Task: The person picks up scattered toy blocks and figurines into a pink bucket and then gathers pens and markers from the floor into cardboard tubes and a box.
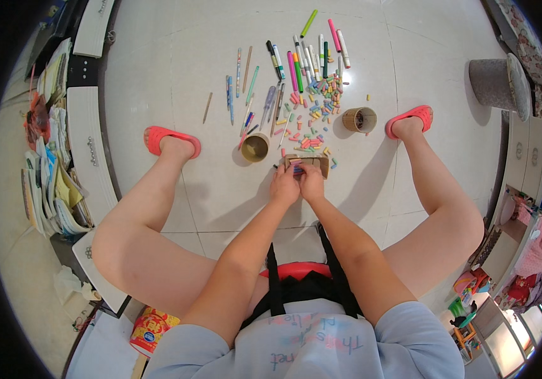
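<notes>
A small brown cardboard box [324, 168] lies open on the floor in front of me. My left hand [283, 184] is at its near left side, fingers curled inward around short coloured chalk pieces [296, 166]. Against it, my right hand [312, 180] reaches over the box's near edge with its fingers bent onto the same chalk. The fingertips are partly hidden. Just beyond the box spreads a loose pile of pink, yellow, green and blue chalk pieces [324, 104], some touching each other.
Left of the chalk stand a round pen cup [255, 148] and scattered pencils and pens [231, 100]. A second cup [359, 120] lies tipped at right. Several markers [297, 69] lie farther off. My feet in red clogs [173, 142] flank the area. A grey stool [498, 83] stands far right.
</notes>
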A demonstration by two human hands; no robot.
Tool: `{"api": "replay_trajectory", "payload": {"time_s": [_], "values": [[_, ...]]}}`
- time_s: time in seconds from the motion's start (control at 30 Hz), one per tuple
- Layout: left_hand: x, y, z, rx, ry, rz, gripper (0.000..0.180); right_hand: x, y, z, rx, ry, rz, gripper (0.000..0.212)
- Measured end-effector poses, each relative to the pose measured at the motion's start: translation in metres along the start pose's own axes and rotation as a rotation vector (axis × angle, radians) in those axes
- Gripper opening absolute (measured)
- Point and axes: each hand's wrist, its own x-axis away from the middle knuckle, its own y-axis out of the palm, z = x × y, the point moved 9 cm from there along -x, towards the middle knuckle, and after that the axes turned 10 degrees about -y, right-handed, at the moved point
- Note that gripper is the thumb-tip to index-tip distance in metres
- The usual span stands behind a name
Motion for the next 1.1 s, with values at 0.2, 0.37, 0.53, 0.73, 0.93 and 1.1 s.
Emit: {"api": "replay_trajectory", "payload": {"time_s": [0.2,0.37,0.53,0.73,0.93,1.1], "values": [[0.002,-0.007,-0.001,0.058,0.010,0.032,0.040,0.001,0.000,0.012,-0.114,0.211,-0.007,0.023],[0.000,-0.010,-0.007,0.099,0.047,0.037,0.036,0.002,-0.013,0.009,0.039,0.193,0.106,0.019],[0.000,-0.002,-0.001,0.185,0.067,0.055,0.034,0.007,-0.001,0.025,0.049,0.203,-0.054,0.013],[-0.003,0.001,-0.019,0.141,0.063,0.041,0.034,0.017,-0.062,0.042,0.044,0.384,0.494,0.013],[0.001,-0.006,0.011,0.074,0.117,0.059,0.031,0.044,-0.048,0.186,0.053,0.628,0.485,0.024],[0.009,-0.012,0.020,0.055,0.219,0.142,0.025,0.001,-0.038,0.222,-0.159,0.606,0.485,0.020]]}}
